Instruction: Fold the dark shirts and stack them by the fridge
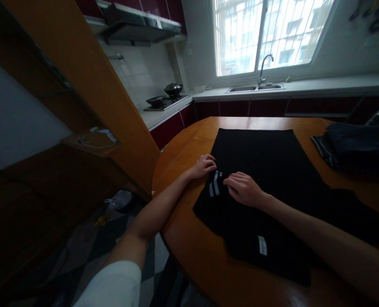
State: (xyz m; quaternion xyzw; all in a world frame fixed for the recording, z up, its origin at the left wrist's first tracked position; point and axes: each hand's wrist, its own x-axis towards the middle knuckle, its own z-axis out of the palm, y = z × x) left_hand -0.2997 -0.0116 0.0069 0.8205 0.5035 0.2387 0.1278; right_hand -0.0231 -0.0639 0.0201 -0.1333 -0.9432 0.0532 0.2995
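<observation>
A black garment [266,170] with white stripes on one sleeve lies spread on a round wooden table [189,247]. My left hand [203,165] rests at the garment's left edge, its fingers curled onto the cloth by the striped sleeve. My right hand [244,188] lies on the garment just right of the stripes, with fingers bent and pinching the fabric. A small white label [262,245] shows on the cloth near the front edge.
Folded dark clothes [355,147] sit at the table's right side. Behind are a counter with a sink and tap [261,81], a stove with pans [165,100], and a wooden partition [90,85] on the left. Objects lie on the floor [119,200].
</observation>
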